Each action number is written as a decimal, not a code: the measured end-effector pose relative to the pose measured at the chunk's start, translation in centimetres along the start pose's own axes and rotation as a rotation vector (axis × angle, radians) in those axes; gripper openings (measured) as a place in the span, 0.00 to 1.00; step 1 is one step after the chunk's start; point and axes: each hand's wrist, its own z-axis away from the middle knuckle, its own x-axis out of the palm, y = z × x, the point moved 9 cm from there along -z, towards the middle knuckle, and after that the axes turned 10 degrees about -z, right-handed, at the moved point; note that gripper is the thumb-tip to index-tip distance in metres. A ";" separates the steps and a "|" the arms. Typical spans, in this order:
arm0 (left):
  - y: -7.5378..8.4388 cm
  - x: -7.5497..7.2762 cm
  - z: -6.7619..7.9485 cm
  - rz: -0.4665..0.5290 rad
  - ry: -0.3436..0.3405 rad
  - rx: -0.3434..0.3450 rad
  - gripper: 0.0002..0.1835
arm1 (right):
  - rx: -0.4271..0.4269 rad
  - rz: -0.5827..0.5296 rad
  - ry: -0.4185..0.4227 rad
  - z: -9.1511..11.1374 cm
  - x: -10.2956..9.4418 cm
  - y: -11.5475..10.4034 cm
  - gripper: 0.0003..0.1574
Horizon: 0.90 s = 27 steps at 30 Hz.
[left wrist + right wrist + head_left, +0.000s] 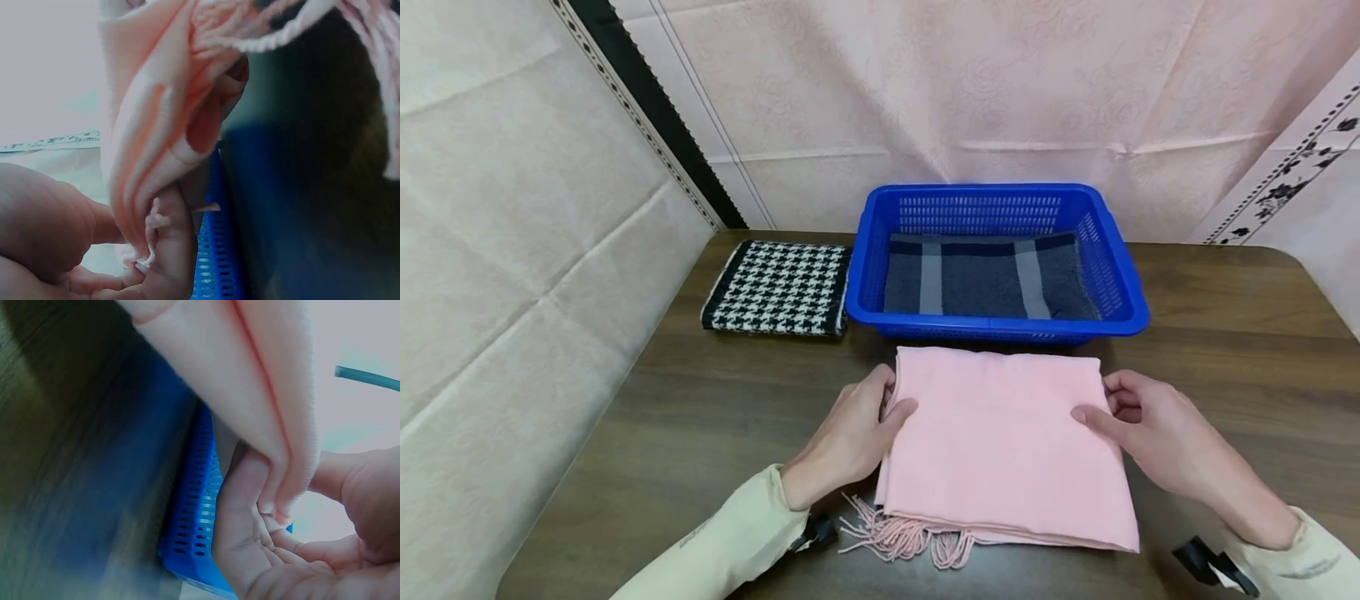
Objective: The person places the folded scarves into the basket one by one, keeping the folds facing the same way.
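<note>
A folded pink scarf point(1000, 442) with fringe point(910, 537) at its lower left is held by both hands over the brown table. My left hand point(853, 429) pinches its left edge, thumb on top and fingers beneath. On the opposite edge, my right hand point(1157, 429) pinches it in the same way. In both wrist views the layered pink cloth point(150, 125) point(262, 394) sits between thumb and fingers. Just beyond the scarf stands a blue basket point(996, 323), with a folded dark grey scarf point(981, 279) with lighter stripes lying in it.
Left of the basket, close to its wall, lies a folded black-and-white houndstooth scarf point(778, 287). The wooden table point(700, 467) meets pale cloth hangings point(1000, 92) at the back and on the left.
</note>
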 end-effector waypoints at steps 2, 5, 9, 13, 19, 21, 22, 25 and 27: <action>0.2 -0.2 0.1 -0.002 0.000 0.002 0.10 | 0.002 0.000 -0.003 0.1 -0.1 -0.1 0.31; 0.7 -0.6 0.4 -0.007 0.001 0.006 0.10 | 0.003 0.001 -0.009 0.2 -0.4 -0.3 0.31; 1.2 -1.2 0.6 -0.010 0.004 0.007 0.11 | 0.007 0.007 -0.018 0.5 -0.8 -0.7 0.32; 1.8 -1.8 0.7 -0.016 0.005 0.011 0.11 | 0.018 0.021 -0.022 0.8 -1.3 -1.2 0.33; 2.4 -2.7 0.8 -0.020 -0.002 0.015 0.11 | 0.022 0.043 -0.017 1.1 -2.0 -1.7 0.34; 2.6 -2.9 0.8 -0.018 -0.004 0.014 0.11 | 0.016 0.043 -0.013 1.2 -2.2 -2.0 0.33; 2.7 -3.0 0.8 -0.017 -0.006 0.015 0.11 | 0.013 0.043 -0.011 1.2 -2.3 -2.1 0.33; 2.9 -3.4 0.8 -0.015 -0.010 0.013 0.10 | 0.005 0.040 -0.011 1.3 -2.6 -2.4 0.32; 3.1 -3.6 0.8 -0.012 -0.015 0.011 0.10 | 0.005 0.042 -0.013 1.3 -2.7 -2.5 0.33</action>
